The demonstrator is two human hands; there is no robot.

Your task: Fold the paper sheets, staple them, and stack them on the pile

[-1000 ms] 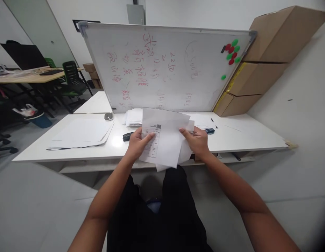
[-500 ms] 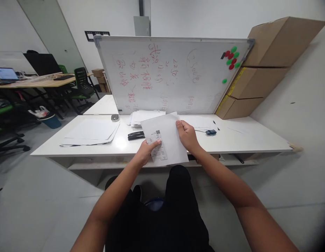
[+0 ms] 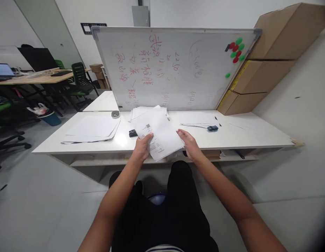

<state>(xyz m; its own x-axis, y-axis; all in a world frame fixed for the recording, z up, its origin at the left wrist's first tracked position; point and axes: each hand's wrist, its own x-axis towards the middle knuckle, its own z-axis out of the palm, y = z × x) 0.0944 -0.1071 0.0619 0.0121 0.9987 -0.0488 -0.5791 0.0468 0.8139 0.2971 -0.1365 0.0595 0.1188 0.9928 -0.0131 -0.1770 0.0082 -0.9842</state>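
Note:
Several white sheets of paper (image 3: 166,136) are held up over the front edge of the white desk, slightly fanned. Printed text and a small square code show on their left side. My left hand (image 3: 141,147) grips the lower left edge, thumb on top. At the right edge my right hand (image 3: 190,143) has its fingers closed on the sheets near the corner. Just left of the sheets lies a black stapler-like object (image 3: 133,133), mostly covered by them. Behind them sits a stack of papers (image 3: 141,112), partly hidden.
On the desk (image 3: 125,145) a paper pile (image 3: 91,129) lies left, beside a small grey object (image 3: 115,114). More paper (image 3: 195,118) and a small dark item (image 3: 212,128) lie right. A whiteboard (image 3: 178,70) leans behind; cardboard boxes (image 3: 267,75) are stacked right.
The held sheets have tilted and fanned apart, now covering more of the black object. My right hand has slid lower along their right edge. The view has shifted slightly.

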